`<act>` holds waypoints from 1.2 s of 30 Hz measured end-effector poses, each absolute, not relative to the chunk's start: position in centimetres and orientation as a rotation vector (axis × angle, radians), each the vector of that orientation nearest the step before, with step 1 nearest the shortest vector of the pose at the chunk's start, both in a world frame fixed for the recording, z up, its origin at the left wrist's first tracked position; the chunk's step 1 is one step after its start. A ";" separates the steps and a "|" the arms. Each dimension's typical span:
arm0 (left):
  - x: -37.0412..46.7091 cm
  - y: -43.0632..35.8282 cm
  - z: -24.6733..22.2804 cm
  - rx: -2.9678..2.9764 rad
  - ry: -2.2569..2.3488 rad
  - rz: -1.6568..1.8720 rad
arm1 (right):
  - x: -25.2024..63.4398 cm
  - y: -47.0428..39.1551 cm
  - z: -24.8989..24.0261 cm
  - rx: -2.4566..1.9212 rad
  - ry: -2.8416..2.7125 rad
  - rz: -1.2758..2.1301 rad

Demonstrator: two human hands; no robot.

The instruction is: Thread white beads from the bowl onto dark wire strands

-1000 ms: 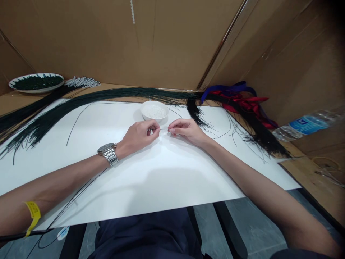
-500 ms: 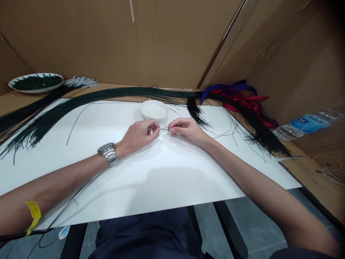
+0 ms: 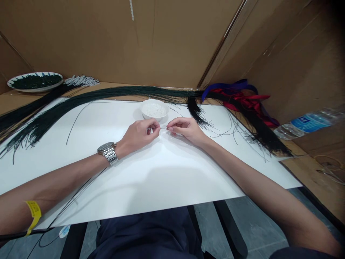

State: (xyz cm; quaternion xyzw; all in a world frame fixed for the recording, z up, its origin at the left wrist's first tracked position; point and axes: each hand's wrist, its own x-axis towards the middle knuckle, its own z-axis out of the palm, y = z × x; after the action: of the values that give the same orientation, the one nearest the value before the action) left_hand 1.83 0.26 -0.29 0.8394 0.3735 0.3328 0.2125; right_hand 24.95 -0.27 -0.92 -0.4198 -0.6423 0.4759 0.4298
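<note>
My left hand (image 3: pixel 142 133), with a steel watch at its wrist, pinches a thin dark cord (image 3: pixel 163 128) between thumb and forefinger. Facing it, my right hand (image 3: pixel 185 129) pinches the same cord a short way to the right, so a small straight piece shows between the fingertips. Any small bead within the fingers is too small to make out. Just behind both hands stands a white bowl (image 3: pixel 145 115) of small white beads. Longer dark cords (image 3: pixel 81 190) run under my left forearm to the table's front edge.
A long bundle of dark cords (image 3: pixel 121 92) lies along the back, tied with red ribbon (image 3: pixel 249 102) and blue ribbon (image 3: pixel 229 87) at the right. Bead-tipped strands (image 3: pixel 83 80) and a patterned plate (image 3: pixel 58 84) sit back left. A water bottle (image 3: pixel 309 123) lies at right.
My right fingertips have shifted slightly left along the cord, shortening the piece between the hands. My left hand stays nearly still.
</note>
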 end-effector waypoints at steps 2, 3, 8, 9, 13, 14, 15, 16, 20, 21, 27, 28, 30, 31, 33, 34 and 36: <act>1.8 0.3 -0.3 2.342 1.047 0.921 | 24.6 -0.5 -0.7 -1.046 -1.598 1.175; 1.9 0.3 -0.3 2.349 1.051 0.922 | 24.5 -0.7 -0.6 -1.047 -1.599 1.163; 1.9 0.3 -0.3 2.380 1.053 0.935 | 23.9 -1.1 -0.3 -1.062 -1.628 1.055; 1.9 0.2 -0.4 2.382 1.054 0.939 | 23.8 -1.1 -0.3 -1.061 -1.639 1.033; 1.9 0.1 -0.4 2.375 1.056 0.958 | 23.5 -1.3 -0.5 -1.047 -1.662 0.983; 1.9 0.1 -0.4 2.372 1.052 0.963 | 23.4 -1.3 -0.5 -1.042 -1.661 0.982; 1.9 0.1 -0.4 2.370 1.047 0.965 | 23.3 -1.4 -0.6 -1.037 -1.657 0.984; 1.9 0.1 -0.4 2.368 1.042 0.968 | 23.3 -1.4 -0.6 -1.033 -1.653 0.988; 2.0 0.1 -0.4 2.371 1.040 0.976 | 23.3 -1.5 -0.8 -1.039 -1.637 1.012; 2.0 0.1 -0.4 2.374 1.041 0.977 | 23.3 -1.4 -0.8 -1.041 -1.635 1.019; 2.0 0.1 -0.4 2.363 1.031 1.001 | 23.3 -1.4 -0.8 -1.059 -1.608 1.043; 2.0 0.1 -0.3 2.360 1.031 1.008 | 23.3 -1.4 -0.7 -1.066 -1.602 1.041; 2.0 0.1 -0.3 2.354 1.030 1.017 | 23.2 -1.5 -0.6 -1.073 -1.593 1.038; 2.0 0.1 -0.3 2.353 1.028 1.021 | 23.2 -1.5 -0.6 -1.075 -1.588 1.039; 2.0 0.1 -0.4 2.352 1.024 1.029 | 23.2 -1.5 -0.6 -1.077 -1.581 1.041; 2.0 0.1 -0.4 2.353 1.021 1.037 | 23.2 -1.4 -0.6 -1.077 -1.578 1.040; 2.0 0.2 -0.5 2.355 1.016 1.056 | 23.3 -1.4 -0.6 -1.075 -1.574 1.032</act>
State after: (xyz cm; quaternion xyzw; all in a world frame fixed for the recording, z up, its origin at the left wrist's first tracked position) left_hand 2.01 0.19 -0.51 0.8347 0.3601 0.3744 0.1827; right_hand 23.26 -1.40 -0.59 -0.4382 -0.6418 0.4207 0.4681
